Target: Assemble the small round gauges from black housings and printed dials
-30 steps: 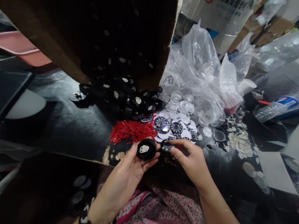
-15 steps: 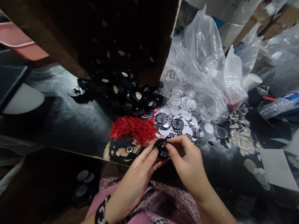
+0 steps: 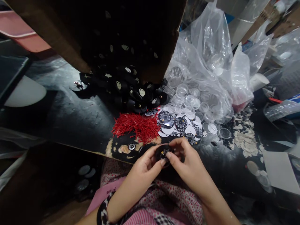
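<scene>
My left hand (image 3: 146, 164) and my right hand (image 3: 187, 162) meet at the table's near edge, both pinched round one small black round part (image 3: 163, 153) with a printed dial face showing in it. The fingers of both hands curl over its rim. Just beyond the hands lie a heap of thin red pieces (image 3: 137, 126) and a scatter of printed dial discs (image 3: 180, 125). Farther back a pile of black round parts (image 3: 133, 90) spills from a tipped cardboard box (image 3: 70, 56).
Clear plastic covers (image 3: 187, 98) spill from a crumpled clear bag (image 3: 206, 62) at the back right. White paper scraps (image 3: 242, 137) litter the dark table to the right. A white sheet (image 3: 278, 168) lies at far right. A patterned garment covers my lap.
The black part was turned over from its back to its dial side. My right hand came in from the discs and joined the left on it; both hands drew slightly nearer to me.
</scene>
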A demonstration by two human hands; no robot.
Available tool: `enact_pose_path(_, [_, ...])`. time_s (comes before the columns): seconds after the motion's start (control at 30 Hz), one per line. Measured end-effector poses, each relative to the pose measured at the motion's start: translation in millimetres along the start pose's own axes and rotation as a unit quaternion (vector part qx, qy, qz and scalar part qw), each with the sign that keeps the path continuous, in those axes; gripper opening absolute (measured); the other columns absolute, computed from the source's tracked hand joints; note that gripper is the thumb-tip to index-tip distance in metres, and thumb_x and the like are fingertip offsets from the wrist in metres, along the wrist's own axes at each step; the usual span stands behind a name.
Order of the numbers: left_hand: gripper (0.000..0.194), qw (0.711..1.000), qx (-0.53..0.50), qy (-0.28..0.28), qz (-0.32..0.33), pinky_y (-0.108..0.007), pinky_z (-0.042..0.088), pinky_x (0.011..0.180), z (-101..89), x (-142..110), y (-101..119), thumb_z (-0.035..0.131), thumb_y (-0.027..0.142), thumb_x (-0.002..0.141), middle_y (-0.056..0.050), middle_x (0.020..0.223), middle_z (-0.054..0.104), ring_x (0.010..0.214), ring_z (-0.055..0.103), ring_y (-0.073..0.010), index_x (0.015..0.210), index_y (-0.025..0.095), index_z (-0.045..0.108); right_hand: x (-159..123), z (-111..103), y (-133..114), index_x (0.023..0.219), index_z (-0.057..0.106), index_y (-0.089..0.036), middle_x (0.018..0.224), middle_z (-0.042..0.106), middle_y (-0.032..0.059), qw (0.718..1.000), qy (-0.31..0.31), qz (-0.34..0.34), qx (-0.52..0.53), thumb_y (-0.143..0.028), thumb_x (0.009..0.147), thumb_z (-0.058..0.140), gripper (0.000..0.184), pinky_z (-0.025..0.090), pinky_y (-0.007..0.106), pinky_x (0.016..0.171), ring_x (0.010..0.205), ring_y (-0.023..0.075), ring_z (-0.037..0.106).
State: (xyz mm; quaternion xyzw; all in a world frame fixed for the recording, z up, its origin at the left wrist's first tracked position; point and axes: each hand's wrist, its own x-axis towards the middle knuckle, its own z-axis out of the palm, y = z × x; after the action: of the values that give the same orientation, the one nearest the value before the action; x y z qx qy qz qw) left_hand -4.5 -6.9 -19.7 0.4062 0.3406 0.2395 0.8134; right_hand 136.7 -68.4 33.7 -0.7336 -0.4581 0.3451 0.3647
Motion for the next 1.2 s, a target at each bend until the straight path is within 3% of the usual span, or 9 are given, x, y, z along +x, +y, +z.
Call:
enact_pose_path(0.13, [0.033, 0.998, 0.064, 0.012, -0.006, -0.034, 0.049, 0.103, -13.9, -8, -2, 0.069, 0.026, 0.081, -0.003, 0.122, 0.07, 0.117, 0.062, -0.0244, 0.115, 0.026, 0.067, -5, 2, 0, 0.105, 0.057, -0.022, 0.092, 0.066, 0.0004, 0.999, -0.04, -0.018, -0.002, -0.017, 0.089, 0.054, 0.017, 0.048, 0.026, 0.07, 0.079, 0.0146, 0.062])
enact_pose_path(0.23, [0.034, 0.997, 0.044, 0.056, -0.015, -0.033, 0.05, 0.101, -25.3, -12, 1, 0.071, 0.03, 0.08, -0.002, 0.118, 0.071, 0.115, 0.063, -0.0241, 0.114, 0.028, 0.067, 8, 4, -5, 0.098, 0.063, -0.022, 0.09, 0.069, 0.001, 0.994, -0.052, -0.054, -0.084, -0.02, 0.091, 0.056, 0.01, 0.046, 0.028, 0.072, 0.08, 0.0166, 0.062])
enact_pose_path(0.37, [0.031, 0.989, -0.085, 0.124, -0.001, -0.03, 0.054, 0.095, -29.8, -13, 8, 0.071, 0.031, 0.083, -0.002, 0.115, 0.072, 0.109, 0.067, -0.022, 0.113, 0.026, 0.066, 40, 17, -9, 0.082, 0.062, -0.019, 0.083, 0.069, 0.0056, 0.942, 0.003, -0.074, -0.326, -0.024, 0.092, 0.055, 0.013, 0.04, 0.037, 0.077, 0.082, 0.0237, 0.062])
enact_pose_path(0.47, [0.024, 0.978, -0.157, 0.135, 0.009, -0.034, 0.055, 0.095, -26.5, -12, 15, 0.066, 0.028, 0.087, -0.006, 0.114, 0.073, 0.108, 0.067, -0.0233, 0.109, 0.021, 0.066, 53, 26, -9, 0.083, 0.061, -0.017, 0.085, 0.068, 0.0078, 0.912, -0.002, -0.081, -0.403, -0.027, 0.093, 0.053, 0.016, 0.039, 0.04, 0.076, 0.084, 0.0268, 0.062])
enact_pose_path(0.57, [0.025, 0.97, -0.209, 0.125, -0.002, -0.038, 0.056, 0.093, -21.2, -9, 19, 0.059, 0.029, 0.091, -0.008, 0.118, 0.072, 0.111, 0.066, -0.0258, 0.115, 0.022, 0.063, 48, 26, -7, 0.08, 0.059, -0.018, 0.083, 0.068, 0.0052, 0.928, 0.002, -0.075, -0.366, -0.023, 0.093, 0.055, 0.014, 0.038, 0.037, 0.075, 0.082, 0.0242, 0.062])
enact_pose_path(0.73, [0.019, 0.959, -0.271, 0.049, -0.065, -0.04, 0.057, 0.091, -12.1, -3, 19, 0.058, 0.026, 0.092, -0.005, 0.119, 0.071, 0.104, 0.069, -0.024, 0.11, 0.025, 0.064, 27, 17, -6, 0.078, 0.059, -0.02, 0.082, 0.067, 0.0006, 0.97, 0.009, -0.073, -0.234, -0.016, 0.088, 0.064, 0.011, 0.038, 0.032, 0.074, 0.082, 0.0197, 0.061])
enact_pose_path(0.93, [0.021, 0.956, -0.28, 0.009, -0.091, -0.04, 0.057, 0.091, -13.5, -1, 18, 0.059, 0.027, 0.092, -0.007, 0.116, 0.072, 0.102, 0.07, -0.0241, 0.111, 0.022, 0.067, 17, 14, -3, 0.083, 0.061, -0.02, 0.09, 0.064, 0.0019, 0.967, 0.052, -0.121, -0.218, -0.014, 0.085, 0.066, 0.008, 0.039, 0.034, 0.079, 0.088, 0.0211, 0.06])
enact_pose_path(1.1, [0.018, 0.957, -0.281, 0.032, -0.062, -0.035, 0.054, 0.097, -12.3, -4, 22, 0.056, 0.023, 0.093, -0.007, 0.114, 0.073, 0.111, 0.065, -0.022, 0.104, 0.018, 0.071, 12, 13, -2, 0.082, 0.06, -0.02, 0.086, 0.063, 0.0017, 0.964, 0.057, -0.146, -0.217, -0.018, 0.088, 0.065, 0.008, 0.038, 0.035, 0.077, 0.085, 0.0211, 0.059])
enact_pose_path(1.2, [0.02, 0.954, -0.289, 0.012, -0.08, -0.039, 0.054, 0.096, -10.3, -6, 22, 0.056, 0.025, 0.093, -0.008, 0.117, 0.072, 0.112, 0.065, -0.0246, 0.108, 0.02, 0.069, 11, 9, -2, 0.082, 0.058, -0.02, 0.085, 0.062, 0.001, 0.967, 0.053, -0.149, -0.201, -0.016, 0.089, 0.064, 0.01, 0.038, 0.034, 0.077, 0.084, 0.0198, 0.058])
